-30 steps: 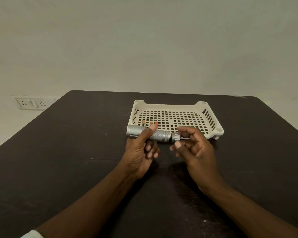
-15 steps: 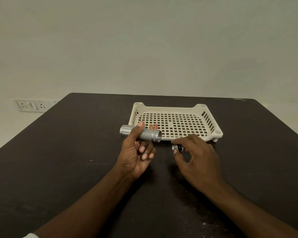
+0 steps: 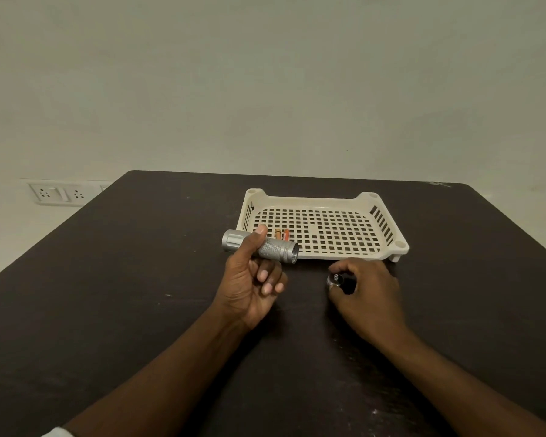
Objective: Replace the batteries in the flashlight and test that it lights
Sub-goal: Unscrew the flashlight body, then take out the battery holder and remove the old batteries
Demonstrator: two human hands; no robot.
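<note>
I see the cap [image 3: 337, 279], now unscrewed, pinched in the right hand [image 3: 366, 298] and lowered toward the desk [image 3: 108, 279]; the left hand [image 3: 249, 288] grips the open torch [image 3: 260, 246], ready for a battery swap.

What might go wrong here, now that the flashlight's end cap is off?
1. The small cap, pinched in the right hand low over the dark table, might roll off or be hard to spot if set down loose.
2. The flashlight lies nearly level in the left hand with its open end bare, so anything inside could slip out.
</note>
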